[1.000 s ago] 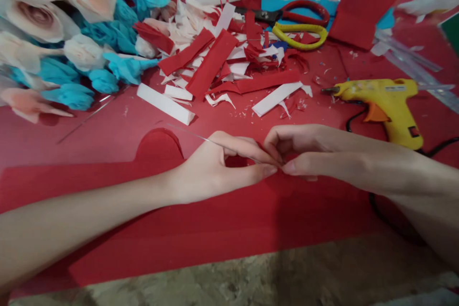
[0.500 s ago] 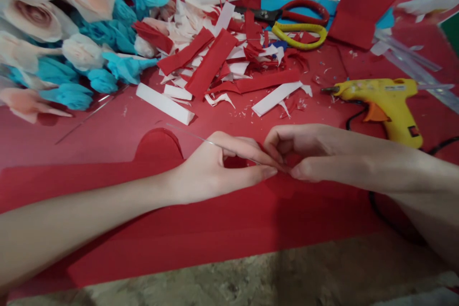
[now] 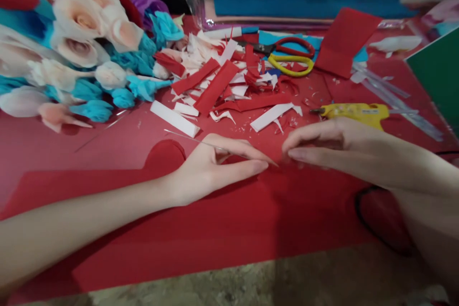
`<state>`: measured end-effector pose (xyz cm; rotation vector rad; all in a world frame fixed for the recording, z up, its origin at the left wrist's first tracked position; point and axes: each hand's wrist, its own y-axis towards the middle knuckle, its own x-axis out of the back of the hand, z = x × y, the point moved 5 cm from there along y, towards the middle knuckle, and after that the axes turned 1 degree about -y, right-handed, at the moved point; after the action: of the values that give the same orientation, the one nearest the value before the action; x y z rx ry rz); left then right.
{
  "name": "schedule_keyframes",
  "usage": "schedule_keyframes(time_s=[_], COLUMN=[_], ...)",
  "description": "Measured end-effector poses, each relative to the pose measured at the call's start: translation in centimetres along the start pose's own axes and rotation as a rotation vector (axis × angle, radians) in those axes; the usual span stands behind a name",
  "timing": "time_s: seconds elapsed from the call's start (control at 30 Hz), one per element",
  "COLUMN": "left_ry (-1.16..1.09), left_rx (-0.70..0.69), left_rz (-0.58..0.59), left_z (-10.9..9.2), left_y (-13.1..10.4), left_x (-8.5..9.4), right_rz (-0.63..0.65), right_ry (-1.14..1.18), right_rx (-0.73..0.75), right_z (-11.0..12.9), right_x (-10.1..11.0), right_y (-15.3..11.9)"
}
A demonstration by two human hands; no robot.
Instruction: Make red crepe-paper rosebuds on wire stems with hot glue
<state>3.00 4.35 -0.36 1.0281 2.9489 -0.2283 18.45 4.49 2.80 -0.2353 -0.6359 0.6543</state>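
My left hand [image 3: 218, 165] is closed on a thin wire [image 3: 182, 136], its thumb and forefinger pinched near the middle of the view. The wire's far end sticks out to the upper left, over the back of the hand. My right hand [image 3: 319, 146] is a short way to the right, apart from the left one. Its thumb and fingertips are close together; anything between them is too small or blurred to make out. Under both hands lies red paper [image 3: 222, 229], with a red rounded piece [image 3: 165, 155] beside the left wrist.
Paper flowers [image 3: 82, 14] fill the upper left. Red and white scraps [image 3: 215, 86] lie beyond the hands, with scissors [image 3: 292, 57] behind them. A yellow glue gun [image 3: 358, 111] sits behind my right hand, its black cable [image 3: 358, 210] by the right forearm.
My right hand has moved right and slightly up, away from my left fingertips. My left hand keeps its pinch on the wire. The view has tilted up, showing more of the back.
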Motion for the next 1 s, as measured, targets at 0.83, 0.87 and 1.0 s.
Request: schedule_keyframes(time_s=[0.83,0.87,1.0], left_ry=[0.077,0.092,0.113], left_rx=[-0.161,-0.179,-0.283], left_rz=[0.083,0.079,0.093], left_z=[-4.1,-4.1,-4.5], left_y=[-0.9,-0.9,-0.9], left_x=[1.1,1.1,0.6], right_rz=[-0.25,-0.251,-0.25], right_ry=[0.166,0.172,0.181], right_rx=[0.122,0.134,0.175], right_z=[3.3,3.3,3.4], right_x=[-0.7,-0.8,-1.1], right_y=[-2.9,-3.0,-3.0])
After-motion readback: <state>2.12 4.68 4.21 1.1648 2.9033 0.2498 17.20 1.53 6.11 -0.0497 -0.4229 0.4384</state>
